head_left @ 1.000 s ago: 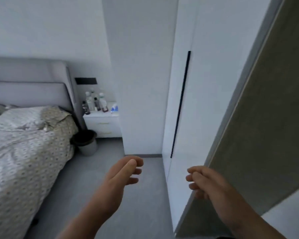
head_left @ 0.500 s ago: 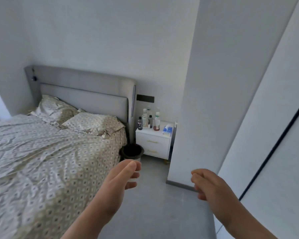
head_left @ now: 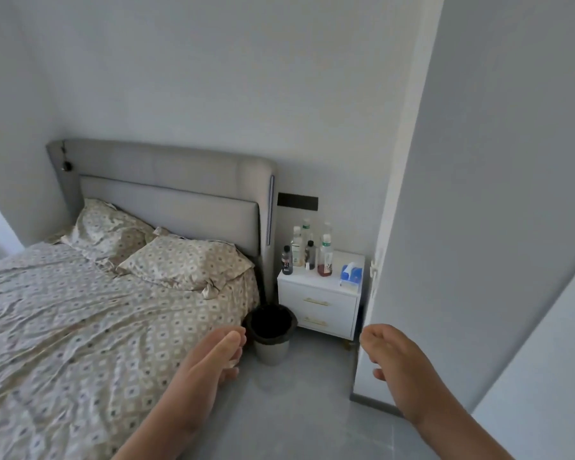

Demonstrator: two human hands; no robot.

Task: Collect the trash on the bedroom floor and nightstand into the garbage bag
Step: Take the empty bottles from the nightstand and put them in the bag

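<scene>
Bare, both hands hang low in the frame, the left hand and right hand loosely curled with each grip empty. This looks like the approach: the next move calls for walking on to the black-lined bin at centre and the cluttered nightstand behind it; no floor trash is visible.

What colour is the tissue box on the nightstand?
The tissue box is blue with white tissue poking out, seen in the head view, the only one.

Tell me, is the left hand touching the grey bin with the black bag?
Apart. The head view shows the left hand raised, empty, nearer the camera than the grey bin with the black bag.
</scene>
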